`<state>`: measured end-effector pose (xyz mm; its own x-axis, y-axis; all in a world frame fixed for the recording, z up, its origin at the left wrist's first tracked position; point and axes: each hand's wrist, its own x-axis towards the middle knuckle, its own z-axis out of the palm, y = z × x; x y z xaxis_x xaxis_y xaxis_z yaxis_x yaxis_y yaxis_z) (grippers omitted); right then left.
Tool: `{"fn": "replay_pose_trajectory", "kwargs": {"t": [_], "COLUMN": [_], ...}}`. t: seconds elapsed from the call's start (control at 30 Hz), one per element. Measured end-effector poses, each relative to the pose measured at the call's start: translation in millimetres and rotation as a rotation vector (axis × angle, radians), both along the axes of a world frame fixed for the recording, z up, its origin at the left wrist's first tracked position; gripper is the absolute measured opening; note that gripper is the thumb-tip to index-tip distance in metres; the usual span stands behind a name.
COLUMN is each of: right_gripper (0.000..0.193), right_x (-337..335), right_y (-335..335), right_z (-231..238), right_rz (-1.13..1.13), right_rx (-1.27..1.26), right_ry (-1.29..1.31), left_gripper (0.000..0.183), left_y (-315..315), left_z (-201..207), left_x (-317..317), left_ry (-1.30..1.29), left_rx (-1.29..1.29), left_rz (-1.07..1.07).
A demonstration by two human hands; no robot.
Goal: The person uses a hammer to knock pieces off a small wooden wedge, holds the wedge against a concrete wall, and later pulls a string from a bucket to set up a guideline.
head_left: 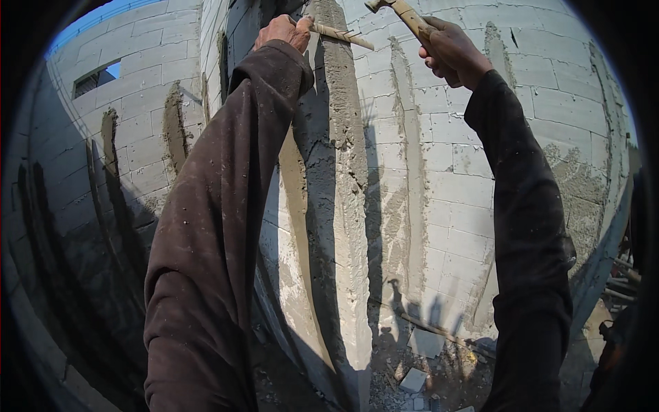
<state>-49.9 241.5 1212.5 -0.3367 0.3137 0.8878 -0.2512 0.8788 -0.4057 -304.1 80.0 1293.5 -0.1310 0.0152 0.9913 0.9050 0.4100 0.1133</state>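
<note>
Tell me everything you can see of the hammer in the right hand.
The hammer has a pale wooden handle and a dark metal head, partly cut off by the picture's top edge. It is raised high and tilted, head up-left, handle running down-right into the right hand, whose grip closes around the handle's lower part. The head hangs apart from the chisel and the block wall; nothing else touches it.

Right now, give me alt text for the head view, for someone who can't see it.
Two dark-sleeved arms reach up a grey block wall: the left hand holds a ribbed metal chisel against a rough vertical mortar strip, the right hand grips a wooden-handled hammer. Rubble lies below.
</note>
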Motion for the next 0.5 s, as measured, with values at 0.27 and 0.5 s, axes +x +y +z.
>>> {"fn": "replay_pose_trajectory", "kwargs": {"t": [0.27,0.5], "right_gripper": [0.048,0.046], "right_x": [18,-1], "right_y": [28,27], "right_z": [21,4], "right_rz": [0.021,0.138], "right_rx": [0.090,0.021], "right_ry": [-0.208,0.033], "left_gripper": [0.050,0.046], "left_y": [15,20], "left_z": [12,23], "left_x": [-7,-8], "left_ry": [-0.021,-0.026], "left_rx": [0.027,0.068], "left_rz": [-0.005,0.125]}}
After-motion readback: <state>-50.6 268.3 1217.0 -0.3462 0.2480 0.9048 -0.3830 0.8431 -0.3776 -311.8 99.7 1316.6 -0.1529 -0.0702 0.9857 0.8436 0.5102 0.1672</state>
